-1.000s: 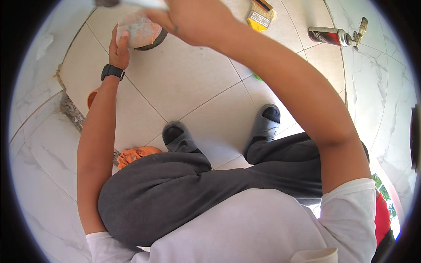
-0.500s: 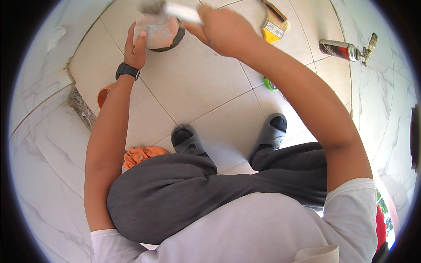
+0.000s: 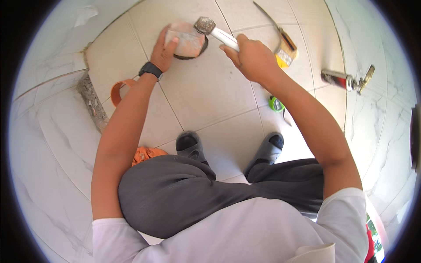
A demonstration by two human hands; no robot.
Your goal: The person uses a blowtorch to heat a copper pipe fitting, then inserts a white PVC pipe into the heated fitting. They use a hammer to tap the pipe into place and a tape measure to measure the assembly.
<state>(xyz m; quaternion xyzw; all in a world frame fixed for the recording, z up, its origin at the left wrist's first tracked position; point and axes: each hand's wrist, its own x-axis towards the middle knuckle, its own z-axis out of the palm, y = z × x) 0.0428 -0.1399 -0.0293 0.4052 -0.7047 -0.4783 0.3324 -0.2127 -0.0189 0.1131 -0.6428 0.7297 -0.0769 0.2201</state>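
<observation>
My left hand (image 3: 162, 51), a dark watch on its wrist, is closed on the left side of a roundish grey piece (image 3: 186, 40) with reddish-orange patches and a dark rim. The thumb lies on its face, while the other fingers are mostly hidden behind it. My right hand (image 3: 254, 58) is wrapped round the white handle of a hammer (image 3: 224, 39). The hammer's worn metal head is beside the piece's upper right edge; whether they touch I cannot tell.
A yellow-handled paintbrush (image 3: 285, 56) lies near a thin curved tool (image 3: 279, 33). Farther right is a gas torch (image 3: 340, 79). A green tape measure (image 3: 276, 104), an orange ring (image 3: 116, 93) and orange cloth (image 3: 147, 154) are on the tiled floor. Broken wall edging (image 3: 92, 101) stands left.
The hammer head, blurred above the piece before, is now at its upper right edge. My left hand keeps its hold. The whole view has shifted, showing more of the tape measure.
</observation>
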